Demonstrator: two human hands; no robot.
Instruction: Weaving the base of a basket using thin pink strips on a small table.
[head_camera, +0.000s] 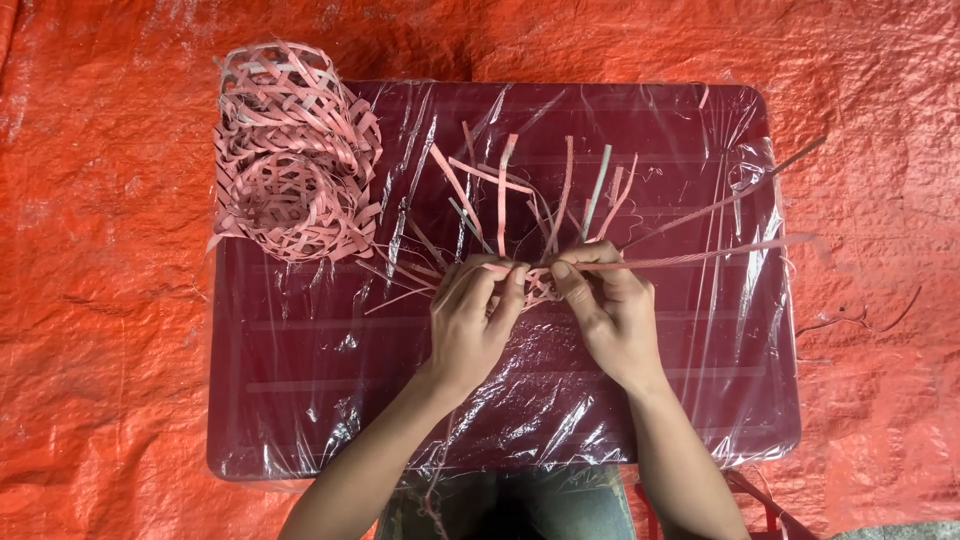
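Observation:
A small woven piece of pink strips (541, 284) sits at the middle of a dark red table (300, 400) wrapped in clear plastic. Many loose strip ends (503, 190) fan up and outward from it. My left hand (470, 325) pinches the left side of the weave between thumb and fingers. On the weave's right side, my right hand (607, 305) grips it and holds one long pink strip (720, 253) that runs out to the right past the table edge.
Two finished openwork baskets of pink strips (290, 150) lie on the table's top left corner, one overhanging the edge. An orange tarp (100, 300) covers the ground all around. A thin dark strip (870, 315) lies on the tarp at right.

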